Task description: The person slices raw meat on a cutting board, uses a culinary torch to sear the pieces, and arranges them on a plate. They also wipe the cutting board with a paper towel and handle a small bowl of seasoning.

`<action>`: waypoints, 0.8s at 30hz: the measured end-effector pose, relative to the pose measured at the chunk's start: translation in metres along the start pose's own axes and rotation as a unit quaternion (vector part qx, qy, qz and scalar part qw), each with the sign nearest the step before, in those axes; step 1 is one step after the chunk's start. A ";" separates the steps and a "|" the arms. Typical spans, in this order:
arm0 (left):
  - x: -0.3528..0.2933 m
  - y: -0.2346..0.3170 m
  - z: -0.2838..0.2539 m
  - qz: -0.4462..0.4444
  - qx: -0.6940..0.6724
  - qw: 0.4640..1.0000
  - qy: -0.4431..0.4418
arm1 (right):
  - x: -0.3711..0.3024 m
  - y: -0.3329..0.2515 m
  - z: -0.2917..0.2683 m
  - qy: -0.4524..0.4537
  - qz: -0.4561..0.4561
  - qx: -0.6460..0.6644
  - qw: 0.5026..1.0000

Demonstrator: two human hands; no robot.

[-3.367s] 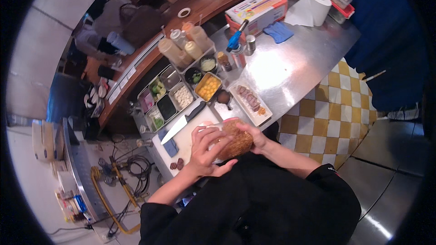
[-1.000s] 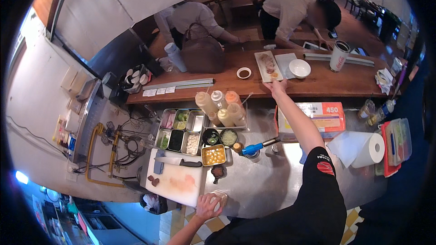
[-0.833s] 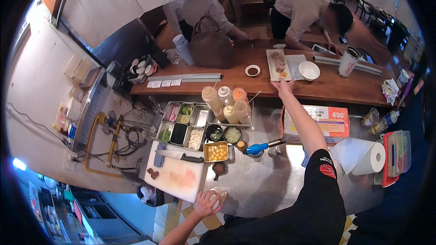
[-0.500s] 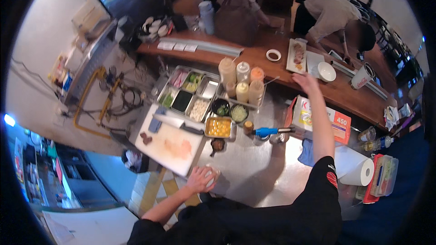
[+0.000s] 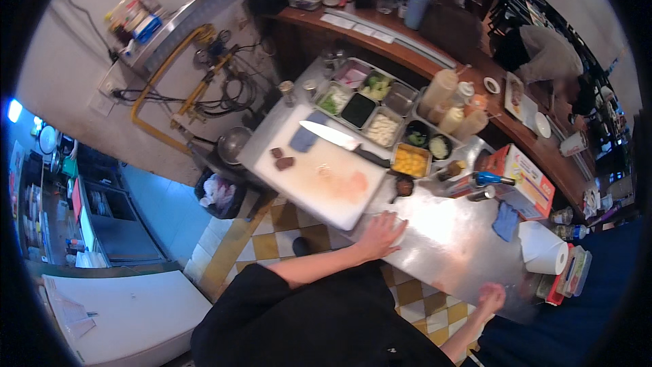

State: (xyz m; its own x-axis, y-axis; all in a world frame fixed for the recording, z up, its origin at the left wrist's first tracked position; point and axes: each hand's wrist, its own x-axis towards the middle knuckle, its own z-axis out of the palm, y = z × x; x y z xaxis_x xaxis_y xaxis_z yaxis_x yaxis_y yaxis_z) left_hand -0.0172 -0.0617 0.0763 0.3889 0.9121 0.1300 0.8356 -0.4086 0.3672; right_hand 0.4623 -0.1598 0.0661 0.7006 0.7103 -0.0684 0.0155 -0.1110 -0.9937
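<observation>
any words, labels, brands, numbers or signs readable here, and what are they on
I won't copy printed wording, but here is where it shows:
Orange and white box: print on its sides.
White cup: marking blurred.
White paper slips: too small to read.
Black shirt: tiny pale mark, unreadable.

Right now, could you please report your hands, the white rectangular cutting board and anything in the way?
Left hand at edge of shiny steel counter; right hand blurred; grips unclear. Cutting board beside left hand; black-handled steel knife on it, possible obstacle.
</observation>
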 end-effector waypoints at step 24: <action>-0.200 -0.304 -0.331 -0.313 0.062 0.934 0.164 | -0.296 -0.128 0.825 -0.462 -0.484 -0.347 0.657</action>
State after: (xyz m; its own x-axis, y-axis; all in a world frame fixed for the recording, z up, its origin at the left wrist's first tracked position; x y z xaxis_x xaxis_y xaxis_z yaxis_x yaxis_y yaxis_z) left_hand -0.4767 -0.1084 0.2434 -0.3127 0.9266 0.2089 0.9058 0.2247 0.3591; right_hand -0.3357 0.2177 0.1402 -0.6045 0.7648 0.2227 0.6810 0.6412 -0.3536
